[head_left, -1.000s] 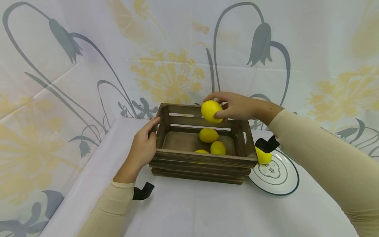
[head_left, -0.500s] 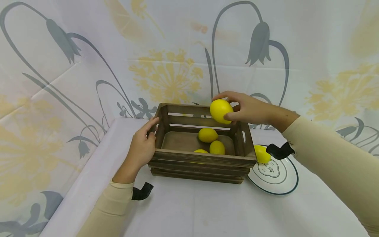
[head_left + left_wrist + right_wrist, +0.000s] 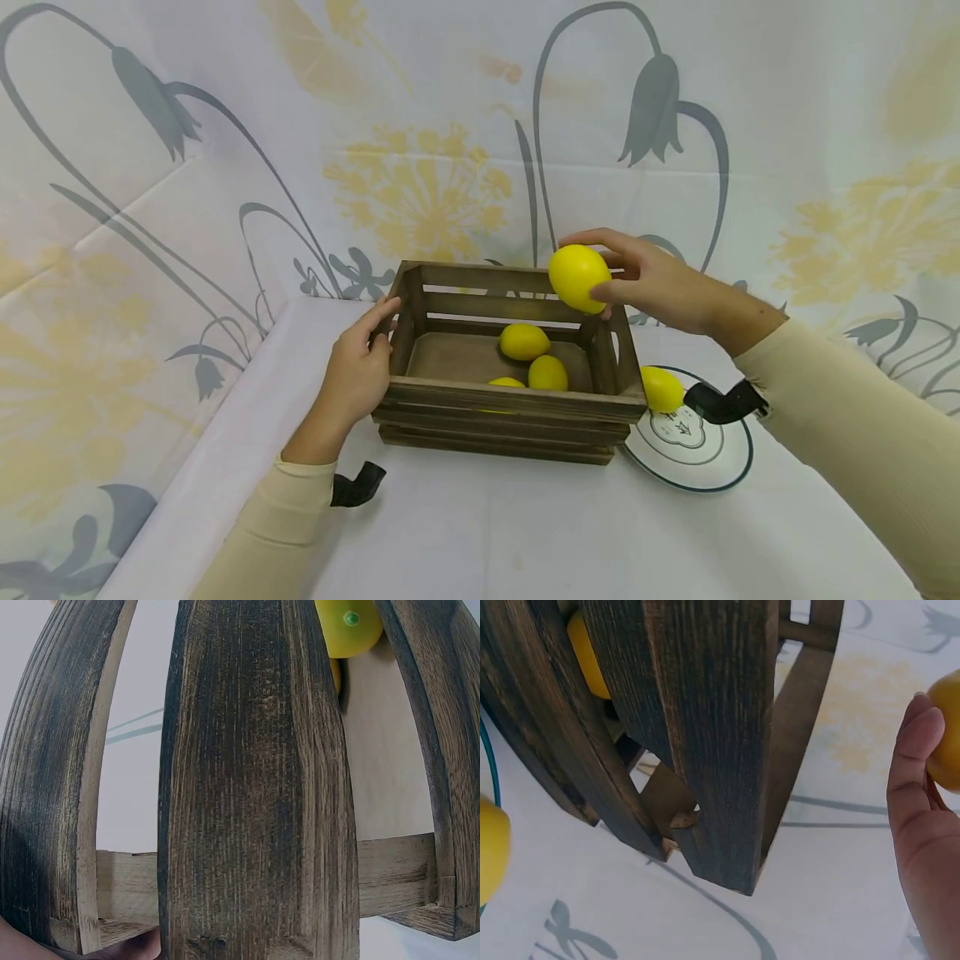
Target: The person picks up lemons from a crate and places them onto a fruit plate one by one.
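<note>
My right hand (image 3: 660, 283) holds a yellow lemon (image 3: 577, 275) between thumb and fingers. The lemon hangs above the back right corner of a dark slatted wooden crate (image 3: 510, 400). At the crate's left end is my left hand (image 3: 352, 371), its fingertips on the rim; some fingers are hidden. Inside, toward the right, lie two lemons, one lemon (image 3: 524, 342) behind another lemon (image 3: 548, 373); a third lemon (image 3: 505, 382) is partly hidden by the front slats. In the right wrist view the held lemon (image 3: 949, 735) is cut off by the frame edge.
A white plate (image 3: 727, 458) with a dark rim stands right of the crate and bears another lemon (image 3: 662, 389), partly covered by the crate. White cloth (image 3: 525, 525) covers the table. A flower-printed curtain (image 3: 435, 83) hangs behind.
My right hand has moved right with the lemon, from over the crate's back toward its back right corner. My left hand stays at the crate's left end. The view shifts slightly.
</note>
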A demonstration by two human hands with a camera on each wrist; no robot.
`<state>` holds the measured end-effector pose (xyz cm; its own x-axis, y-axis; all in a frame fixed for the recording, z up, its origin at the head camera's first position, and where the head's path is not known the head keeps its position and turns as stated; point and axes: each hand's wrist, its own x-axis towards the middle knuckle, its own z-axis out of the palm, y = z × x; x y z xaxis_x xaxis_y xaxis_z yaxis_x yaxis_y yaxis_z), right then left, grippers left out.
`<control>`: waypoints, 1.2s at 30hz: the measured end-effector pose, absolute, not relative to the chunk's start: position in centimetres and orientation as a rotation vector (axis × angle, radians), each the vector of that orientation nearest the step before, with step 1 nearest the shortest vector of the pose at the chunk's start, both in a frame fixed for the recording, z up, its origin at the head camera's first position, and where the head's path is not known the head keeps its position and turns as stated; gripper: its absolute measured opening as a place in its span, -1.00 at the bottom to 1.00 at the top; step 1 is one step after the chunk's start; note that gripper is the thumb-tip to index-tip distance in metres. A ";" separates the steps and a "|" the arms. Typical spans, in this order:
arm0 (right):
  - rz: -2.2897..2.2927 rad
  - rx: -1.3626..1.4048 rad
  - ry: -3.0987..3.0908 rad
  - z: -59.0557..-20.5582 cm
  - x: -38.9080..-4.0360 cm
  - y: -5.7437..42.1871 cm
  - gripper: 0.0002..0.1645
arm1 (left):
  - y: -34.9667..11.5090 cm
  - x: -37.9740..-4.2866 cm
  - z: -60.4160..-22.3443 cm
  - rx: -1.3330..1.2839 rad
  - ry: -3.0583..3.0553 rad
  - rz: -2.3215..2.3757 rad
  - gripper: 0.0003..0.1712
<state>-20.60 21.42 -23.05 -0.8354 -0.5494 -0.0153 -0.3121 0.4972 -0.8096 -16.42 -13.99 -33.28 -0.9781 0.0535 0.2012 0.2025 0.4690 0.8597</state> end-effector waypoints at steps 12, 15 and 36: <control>-1.806 -0.817 2.020 -23.5 -20.0 23.2 -0.35 | -14.1 -16.0 -33.0 -0.229 -2.547 -1.550 -0.40; -1.859 -0.820 2.007 -23.7 -19.8 23.7 -0.37 | -14.1 -16.1 -32.9 -0.233 -2.540 -1.550 -0.41; -2.039 -0.766 2.011 -26.9 -17.1 27.1 -0.38 | -14.1 -15.9 -32.7 -0.237 -2.551 -1.538 -0.40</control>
<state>-17.14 27.07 -26.91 -0.8518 -0.4692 0.2328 -0.2263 -0.0712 -0.9714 -15.93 -14.10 -32.68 -0.9757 0.0563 0.2117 0.2135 0.4609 0.8614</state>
